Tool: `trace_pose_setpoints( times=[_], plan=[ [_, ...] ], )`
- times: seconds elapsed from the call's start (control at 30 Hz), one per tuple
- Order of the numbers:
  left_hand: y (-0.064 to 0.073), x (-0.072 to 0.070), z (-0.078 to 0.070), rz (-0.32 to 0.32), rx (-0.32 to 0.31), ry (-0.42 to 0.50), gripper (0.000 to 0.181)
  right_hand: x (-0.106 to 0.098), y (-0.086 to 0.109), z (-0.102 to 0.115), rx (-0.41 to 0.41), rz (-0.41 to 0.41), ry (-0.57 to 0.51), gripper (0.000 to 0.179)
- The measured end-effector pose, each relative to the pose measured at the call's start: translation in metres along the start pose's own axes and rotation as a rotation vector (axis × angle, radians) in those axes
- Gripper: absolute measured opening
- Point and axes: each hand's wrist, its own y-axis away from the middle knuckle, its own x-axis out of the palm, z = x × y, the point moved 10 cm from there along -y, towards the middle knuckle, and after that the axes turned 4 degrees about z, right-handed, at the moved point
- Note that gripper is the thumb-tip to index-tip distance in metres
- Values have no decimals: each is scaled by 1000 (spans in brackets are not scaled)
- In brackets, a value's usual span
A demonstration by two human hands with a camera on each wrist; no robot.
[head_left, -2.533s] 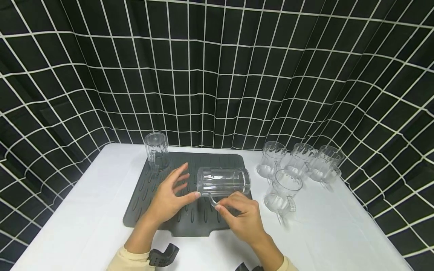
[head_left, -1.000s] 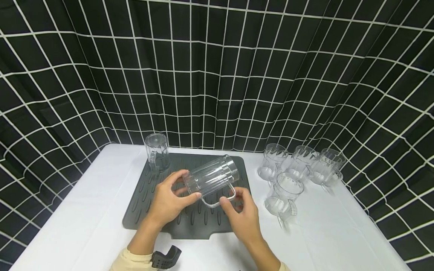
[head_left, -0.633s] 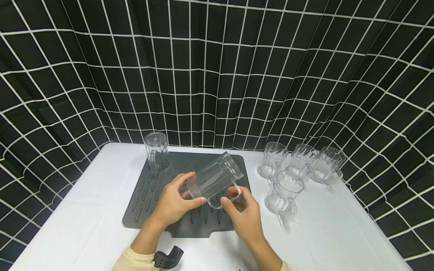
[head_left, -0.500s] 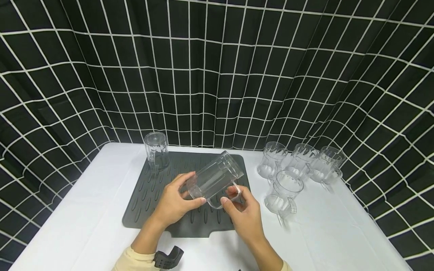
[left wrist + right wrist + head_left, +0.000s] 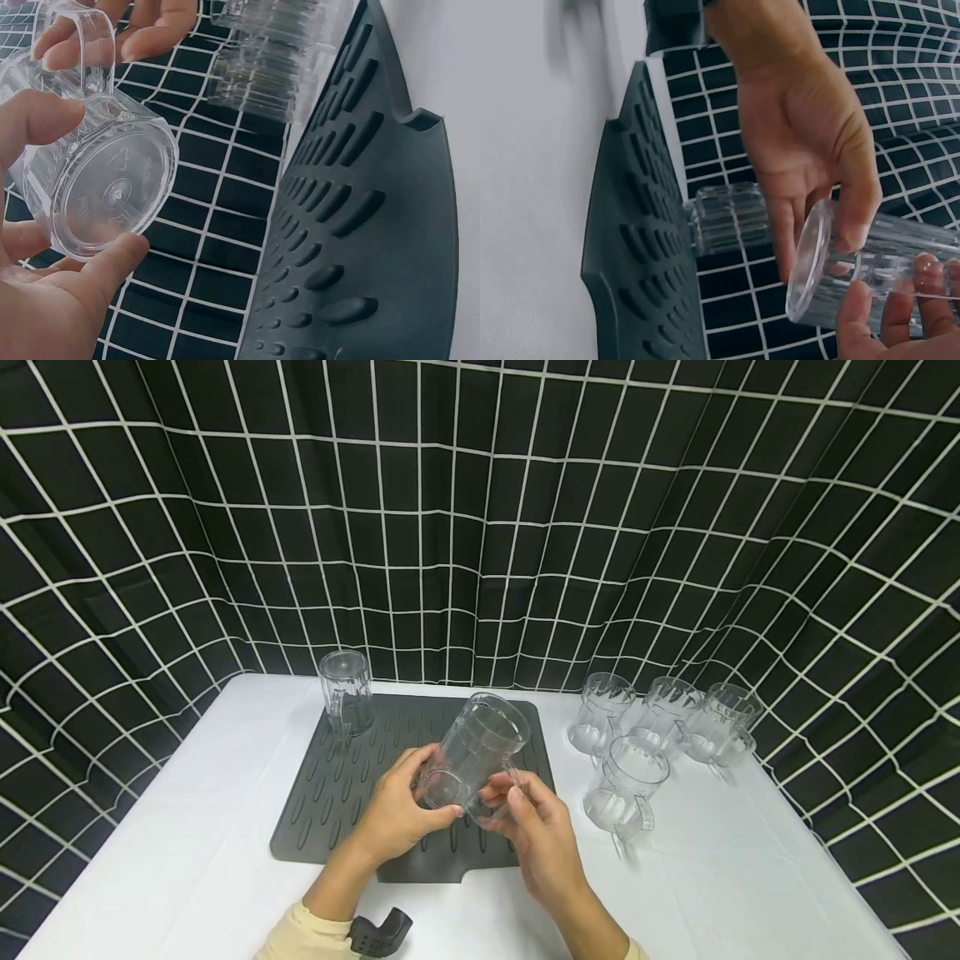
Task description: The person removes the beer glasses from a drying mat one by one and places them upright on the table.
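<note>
A clear mug [image 5: 480, 739] is held slanted above the dark grey ridged mat [image 5: 322, 810], its mouth pointing up and to the right. My left hand [image 5: 405, 806] grips it around the base end, thumb in front. In the left wrist view, the round base of the mug [image 5: 116, 191] faces the camera, with embossed marks on it. My right hand [image 5: 540, 831] holds the handle between thumb and fingers. The right wrist view shows the left hand [image 5: 810, 142] reaching over the base and the right fingers [image 5: 896, 311] at the handle side.
Another clear mug [image 5: 347, 693] stands base up on the mat's back left corner. Several clear mugs stand mouth up on the white table [image 5: 720, 860] to the right, the nearest mug [image 5: 626, 785] in front of the others. A black curtain [image 5: 450, 527] with white grid lines surrounds the table.
The mug has gone from lying level to slanted, and its mouth has swung upward. My left hand has taken hold of the base; my right hand has shifted along the handle.
</note>
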Motion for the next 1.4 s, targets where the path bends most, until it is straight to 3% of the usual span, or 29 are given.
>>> trace_pose_setpoints(
  times=[0.13,0.3,0.7,1.17,1.4],
  plan=[
    [0,3,3,14,-11,13,85,6,0,3,-4,45,-83,28],
    [1,7,6,14,-14,-23,82,12,2,0,48,70,-171,29],
    [1,14,10,5,-27,-14,82,13,8,-8,153,-73,-154,19],
    [-1,17,10,-1,6,-43,83,13,9,-5,115,-118,-235,26],
    [2,16,6,3,54,-17,85,10,11,0,96,-130,-187,24]
  ],
)
